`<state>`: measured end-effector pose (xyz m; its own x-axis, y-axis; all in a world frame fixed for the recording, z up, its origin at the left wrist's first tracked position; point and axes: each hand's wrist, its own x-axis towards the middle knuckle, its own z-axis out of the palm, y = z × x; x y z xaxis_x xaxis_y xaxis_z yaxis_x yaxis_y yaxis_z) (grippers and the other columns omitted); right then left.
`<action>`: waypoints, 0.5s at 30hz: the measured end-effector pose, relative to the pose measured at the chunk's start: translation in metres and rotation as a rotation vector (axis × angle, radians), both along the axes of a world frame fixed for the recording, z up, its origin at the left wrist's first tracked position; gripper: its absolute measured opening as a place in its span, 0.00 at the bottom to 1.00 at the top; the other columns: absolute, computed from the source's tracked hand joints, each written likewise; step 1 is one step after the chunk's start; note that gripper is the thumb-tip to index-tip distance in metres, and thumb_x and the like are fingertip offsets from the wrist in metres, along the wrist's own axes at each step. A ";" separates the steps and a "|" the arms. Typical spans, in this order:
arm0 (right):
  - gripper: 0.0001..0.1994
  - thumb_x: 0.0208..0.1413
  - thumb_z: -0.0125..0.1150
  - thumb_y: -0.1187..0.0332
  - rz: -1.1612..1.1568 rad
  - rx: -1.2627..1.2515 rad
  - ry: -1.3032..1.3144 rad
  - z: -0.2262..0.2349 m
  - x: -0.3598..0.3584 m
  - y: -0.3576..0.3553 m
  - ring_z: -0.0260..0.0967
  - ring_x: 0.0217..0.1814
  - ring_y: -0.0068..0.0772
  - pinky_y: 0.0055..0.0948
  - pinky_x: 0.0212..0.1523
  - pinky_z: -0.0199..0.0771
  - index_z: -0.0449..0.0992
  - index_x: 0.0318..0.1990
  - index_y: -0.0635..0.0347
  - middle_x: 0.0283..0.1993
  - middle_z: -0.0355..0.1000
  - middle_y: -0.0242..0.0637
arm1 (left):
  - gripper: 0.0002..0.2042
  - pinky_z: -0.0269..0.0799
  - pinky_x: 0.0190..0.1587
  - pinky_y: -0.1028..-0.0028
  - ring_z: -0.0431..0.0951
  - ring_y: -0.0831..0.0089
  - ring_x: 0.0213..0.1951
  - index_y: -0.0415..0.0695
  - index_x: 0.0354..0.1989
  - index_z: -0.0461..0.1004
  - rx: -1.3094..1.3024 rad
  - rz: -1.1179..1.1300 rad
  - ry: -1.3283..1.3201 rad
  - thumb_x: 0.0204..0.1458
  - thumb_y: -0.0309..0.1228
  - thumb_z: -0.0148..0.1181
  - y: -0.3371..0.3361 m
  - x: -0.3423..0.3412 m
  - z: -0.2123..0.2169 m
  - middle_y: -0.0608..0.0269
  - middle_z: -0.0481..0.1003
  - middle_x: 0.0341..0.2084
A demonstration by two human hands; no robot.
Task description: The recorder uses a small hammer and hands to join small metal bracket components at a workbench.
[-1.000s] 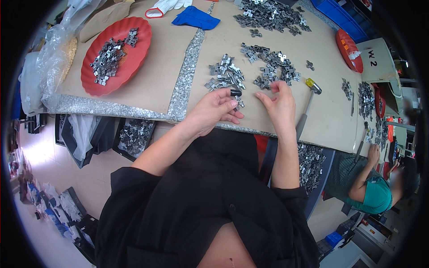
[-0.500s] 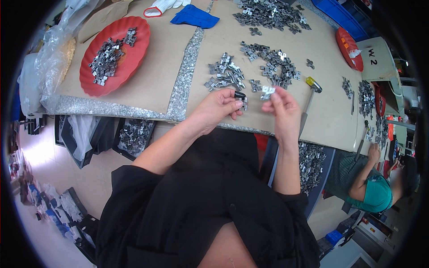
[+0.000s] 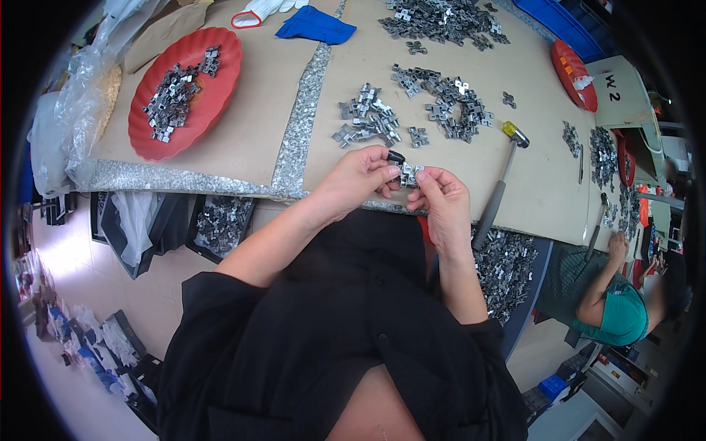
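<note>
at the left of the frame a red plate (image 3: 223, 103) with a heap of small clips (image 3: 168, 106) sits on the desk (image 3: 273, 81); in the centre the left hand (image 3: 359, 181), a black cover (image 3: 396, 156) on one fingertip, has its fingers pinched on the metal pieces (image 3: 410, 175), which are held up near the front edge of the desk; just above lie a loose cluster (image 3: 371, 121) and, to its right, a single piece (image 3: 418, 137); the right hand (image 3: 448, 202) has its fingers pinched on the right side of the held metal pieces; half a second ago it was apart with a piece of its own, and now that piece is against the left hand's, so the work seems to have gone from picking up to matching the two; farther right rests a hammer (image 3: 491, 211); the fingers cover most of the join, so i cannot tell whether the pieces interlock; the upper pile (image 3: 441, 22) is cut off by the frame's top edge
</note>
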<state>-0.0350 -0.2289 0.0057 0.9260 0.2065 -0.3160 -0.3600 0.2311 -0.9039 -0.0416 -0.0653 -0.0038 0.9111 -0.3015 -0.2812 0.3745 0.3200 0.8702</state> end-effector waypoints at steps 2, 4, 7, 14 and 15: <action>0.07 0.51 0.53 0.72 0.010 -0.020 -0.004 0.002 -0.001 0.002 0.67 0.22 0.20 0.17 0.21 0.71 0.68 0.35 0.68 0.27 0.69 0.37 | 0.05 0.67 0.30 0.84 0.69 0.84 0.27 0.40 0.34 0.68 0.017 0.005 -0.038 0.53 0.28 0.48 -0.001 0.000 -0.001 0.67 0.71 0.27; 0.07 0.51 0.53 0.72 0.019 -0.041 -0.009 0.004 -0.001 0.004 0.67 0.22 0.20 0.16 0.20 0.71 0.68 0.35 0.68 0.27 0.69 0.37 | 0.05 0.68 0.31 0.83 0.70 0.83 0.28 0.40 0.35 0.68 0.007 0.005 -0.018 0.53 0.27 0.48 -0.001 0.001 -0.001 0.67 0.71 0.28; 0.08 0.51 0.52 0.73 0.016 -0.027 0.016 0.008 0.000 0.006 0.67 0.21 0.20 0.17 0.21 0.72 0.68 0.35 0.69 0.27 0.69 0.37 | 0.05 0.69 0.32 0.82 0.71 0.82 0.29 0.39 0.35 0.68 0.000 0.008 -0.021 0.53 0.27 0.47 0.001 0.000 -0.002 0.66 0.71 0.28; 0.07 0.53 0.50 0.73 0.109 -0.097 -0.016 0.015 0.006 -0.003 0.60 0.17 0.16 0.15 0.18 0.65 0.70 0.36 0.67 0.22 0.66 0.33 | 0.06 0.70 0.33 0.81 0.72 0.80 0.30 0.38 0.36 0.67 0.016 0.007 0.017 0.53 0.27 0.47 0.000 0.000 0.002 0.65 0.71 0.28; 0.07 0.52 0.51 0.72 0.085 -0.160 -0.068 0.015 0.006 -0.002 0.59 0.16 0.14 0.14 0.17 0.63 0.70 0.36 0.67 0.21 0.65 0.31 | 0.06 0.70 0.32 0.81 0.72 0.80 0.29 0.38 0.36 0.67 0.028 -0.017 0.010 0.53 0.27 0.47 0.000 0.001 0.001 0.65 0.71 0.28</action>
